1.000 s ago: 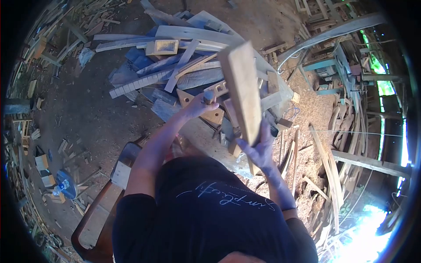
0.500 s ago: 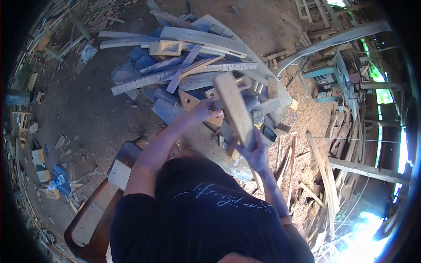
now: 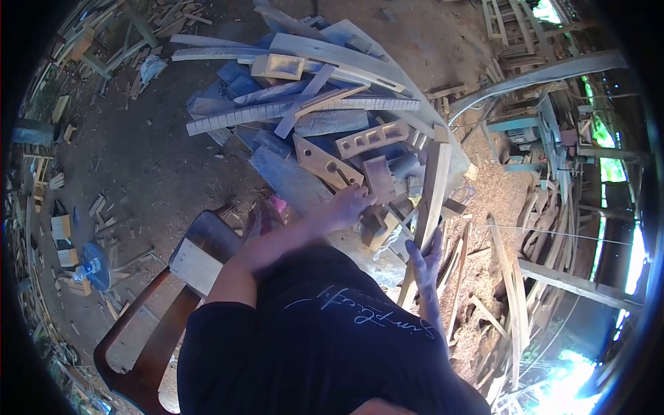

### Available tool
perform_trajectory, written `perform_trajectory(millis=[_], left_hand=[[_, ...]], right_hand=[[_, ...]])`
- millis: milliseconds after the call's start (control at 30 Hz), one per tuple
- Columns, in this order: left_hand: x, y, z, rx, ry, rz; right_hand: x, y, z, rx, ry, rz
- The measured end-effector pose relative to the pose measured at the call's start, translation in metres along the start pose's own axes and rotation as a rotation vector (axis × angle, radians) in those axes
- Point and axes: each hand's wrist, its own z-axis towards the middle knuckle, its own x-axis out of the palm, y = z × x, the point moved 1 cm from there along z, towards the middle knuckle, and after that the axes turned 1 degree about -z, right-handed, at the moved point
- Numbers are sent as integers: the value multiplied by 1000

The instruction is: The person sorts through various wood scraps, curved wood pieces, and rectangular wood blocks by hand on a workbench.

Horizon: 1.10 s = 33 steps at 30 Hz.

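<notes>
My right hand (image 3: 427, 263) is wrapped around the lower part of a long squared wooden beam (image 3: 434, 183), which stands tilted along the right side of the workbench. My left hand (image 3: 351, 205) is low over the bench's near side with its fingers curled; what they hold, if anything, is hidden. Just beyond those fingers is a flat wooden block (image 3: 379, 180). A triangular wooden piece with round holes (image 3: 318, 159) lies to their left, and behind sits a wooden piece with several square mortises (image 3: 373, 138).
Planks and offcuts pile up on the workbench (image 3: 270, 173), including a strip with marked lines (image 3: 242, 119) and a hollowed block (image 3: 283, 67). A brown chair (image 3: 138, 346) stands at my left. Wood shavings (image 3: 501, 200) and long strips (image 3: 508, 277) cover the right side.
The beam has swung right and away from my left hand, tilting the other way. My right hand has moved right and lower; my left hand has come down nearer the bench's front.
</notes>
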Motion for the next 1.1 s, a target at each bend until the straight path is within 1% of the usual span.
perform_trajectory(millis=[67, 100, 133, 167, 200, 267, 300, 333, 367, 400, 467, 500, 533, 567, 600, 667, 700, 733, 800, 833, 867, 900, 933, 967, 1000, 1033, 1067, 1100], left_hand=[[-2, -6, 0, -3, -64, 16], [-5, -8, 1, -3, -61, 14], [-9, -8, 4, -76, -47, -11], [-13, -7, 6, -149, -32, -36], [-15, -5, 8, -150, -29, -36], [-20, 2, 10, -248, 33, -94], [-21, 6, 11, -248, 34, -92], [-22, 10, 11, -252, -30, -152], [-22, 14, 11, -256, -93, -212], [-27, 15, 14, -258, -92, -209], [-37, 18, 21, -359, -61, -349], [-36, 22, 20, -361, -65, -343], [-32, 28, 19, -387, -51, -446], [-30, 34, 20, -409, -38, -550], [-31, 34, 21, -405, -46, -542], [-33, 32, 21, -274, -48, -404], [-34, 30, 19, -276, -38, -423], [-34, 30, 18, -275, -31, -417], [-40, 25, 19, -223, -117, -393], [-47, 23, 21, -216, -106, -389], [-54, 20, 22, -165, -177, -361], [-66, 14, 25, -115, -246, -334], [-80, 11, 25, -109, -234, -330], [-95, 11, 24, -183, -222, -301], [-107, 16, 19, -257, -209, -269], [-111, 27, 10, -351, -240, -345], [-118, 39, -1, -424, -304, -296], [-126, 49, -13, -496, -368, -245]], right_hand=[[-4, 0, -4, 31, 31, -57], [-5, 1, -5, 58, 65, -111], [-5, 3, -6, 60, 64, -110], [-3, 5, -8, 32, 87, -182], [-1, 6, -9, 4, 110, -254], [0, 8, -8, -12, 108, -260], [2, 22, -7, -18, 120, -244], [3, 35, -6, -24, 132, -229], [1, 43, -7, -51, 128, -171], [2, 50, -5, -141, 118, -155], [8, 45, -3, -275, 95, -55], [14, 42, 0, -155, 163, -159], [20, 40, 4, -36, 228, -264], [24, 27, 11, 6, 292, -505], [27, 22, 15, -11, 264, -482], [24, 23, 21, 44, 208, -322], [21, 29, 23, 63, 187, -260], [20, 33, 24, 84, 167, -133], [22, 38, 28, 68, 109, -48], [21, 37, 29, 115, 116, -47], [22, 30, 29, 117, 107, -37], [23, 17, 28, 82, 97, -104], [24, 7, 26, 47, 88, -171], [24, 0, 23, 115, 157, -153], [24, -9, 18, 117, 150, -141], [24, -18, 12, 116, 162, -201], [26, -24, 6, 115, 174, -259], [28, -19, 0, 148, 189, -224]])
